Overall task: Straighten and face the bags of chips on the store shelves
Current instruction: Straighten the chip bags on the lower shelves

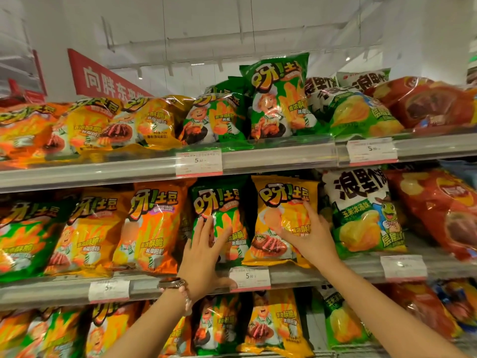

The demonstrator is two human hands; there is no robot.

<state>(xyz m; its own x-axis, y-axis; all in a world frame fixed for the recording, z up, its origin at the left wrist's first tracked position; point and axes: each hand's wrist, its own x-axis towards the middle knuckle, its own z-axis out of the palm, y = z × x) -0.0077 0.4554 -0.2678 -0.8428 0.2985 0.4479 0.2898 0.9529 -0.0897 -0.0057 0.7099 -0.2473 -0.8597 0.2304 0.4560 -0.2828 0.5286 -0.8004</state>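
Pressing flat, the left hand (pixel 204 250) rests straight fingers on the upright green chip bag (pixel 219 218) on the middle shelf (pixel 296 276); the right hand (pixel 308 235) lies flat on the neighbouring yellow chip bag (pixel 282 202), gripping nothing.

On the middle shelf, the green bag (pixel 219 223) shows orange fries and yellow lettering edged in black. Beside it, the yellow bag (pixel 281 220) carries a brown steak picture (same lettering). The orange bag (pixel 152 223) has a purple band. The white bag (pixel 361 210) bears black characters over green. The price tags (pixel 249 277) are white, edged in pink.
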